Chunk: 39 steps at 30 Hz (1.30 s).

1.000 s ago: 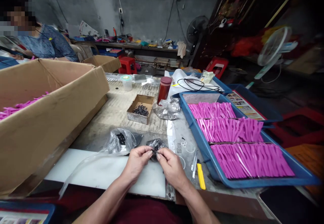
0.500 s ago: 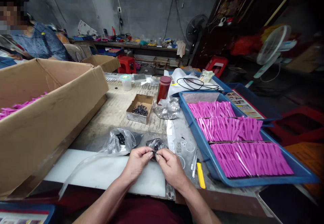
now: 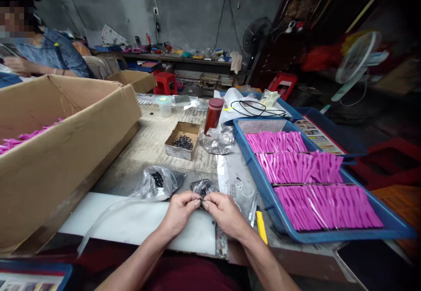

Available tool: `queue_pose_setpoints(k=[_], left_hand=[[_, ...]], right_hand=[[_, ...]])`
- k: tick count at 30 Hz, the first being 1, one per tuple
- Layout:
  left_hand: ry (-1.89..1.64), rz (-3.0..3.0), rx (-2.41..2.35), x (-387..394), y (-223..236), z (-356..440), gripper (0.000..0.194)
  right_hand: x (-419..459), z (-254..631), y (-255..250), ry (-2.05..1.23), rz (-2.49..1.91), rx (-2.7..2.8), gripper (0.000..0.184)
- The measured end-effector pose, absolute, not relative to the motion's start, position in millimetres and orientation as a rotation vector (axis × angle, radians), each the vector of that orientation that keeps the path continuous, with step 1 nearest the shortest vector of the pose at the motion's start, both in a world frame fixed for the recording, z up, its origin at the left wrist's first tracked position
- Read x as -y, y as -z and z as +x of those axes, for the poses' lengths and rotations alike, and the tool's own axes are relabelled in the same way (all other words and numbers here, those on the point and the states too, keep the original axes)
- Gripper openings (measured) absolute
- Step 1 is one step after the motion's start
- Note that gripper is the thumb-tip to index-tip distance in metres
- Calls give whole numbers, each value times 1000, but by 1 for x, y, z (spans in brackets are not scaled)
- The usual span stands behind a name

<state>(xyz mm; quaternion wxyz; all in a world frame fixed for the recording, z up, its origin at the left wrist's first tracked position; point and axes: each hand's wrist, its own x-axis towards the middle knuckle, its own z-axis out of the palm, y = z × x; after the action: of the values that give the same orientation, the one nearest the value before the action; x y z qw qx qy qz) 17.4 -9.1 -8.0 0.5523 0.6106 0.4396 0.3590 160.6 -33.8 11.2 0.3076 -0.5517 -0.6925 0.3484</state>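
Observation:
My left hand [image 3: 182, 207] and my right hand [image 3: 221, 209] meet over the front edge of the table, thumbs and forefingers pinched together. Between the fingertips is a tiny dark piece, mostly hidden, whose kind I cannot make out. Just behind the fingers lies a small clear plastic bag [image 3: 204, 186] with black bits in it. To its left, a larger open plastic bag [image 3: 167, 185] holds black parts. Under my left hand stretches a white foam sheet [image 3: 131, 221]. A small cardboard box [image 3: 179, 151] of little dark parts stands farther back.
On the right, a blue tray [image 3: 263, 194] carries rows of pink handle-like pieces [image 3: 329, 205]. A yellow-handled tool [image 3: 261, 227] lies beside it. A big cardboard carton [image 3: 82, 146] fills the left. Behind are a dark red canister [image 3: 213, 116] and a co-worker [image 3: 55, 52].
My hands stay pinched together in nearly the same place, the right one turned slightly. At the far left, the co-worker's hand has come up into view above the carton.

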Motion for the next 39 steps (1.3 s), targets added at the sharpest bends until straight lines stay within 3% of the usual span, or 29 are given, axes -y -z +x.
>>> queue_pose_setpoints(k=[20,25,33,39], left_hand=[[-884,1237,-1041,1,6,15,10],[-971,1113,-1119,-34,-14,7,17],[-1147,1427,-1367,-130,-43,9,22],[-1098,1728,-1499,-118,-57,-22,17]], right_hand=[[28,159,-12,-866,-1497,1854,16],[25,167,-3,-671,-1585,1883,15],[19,155,16,-326,-1768,2191,17],[18,151,15,-254,-1877,2302,14]])
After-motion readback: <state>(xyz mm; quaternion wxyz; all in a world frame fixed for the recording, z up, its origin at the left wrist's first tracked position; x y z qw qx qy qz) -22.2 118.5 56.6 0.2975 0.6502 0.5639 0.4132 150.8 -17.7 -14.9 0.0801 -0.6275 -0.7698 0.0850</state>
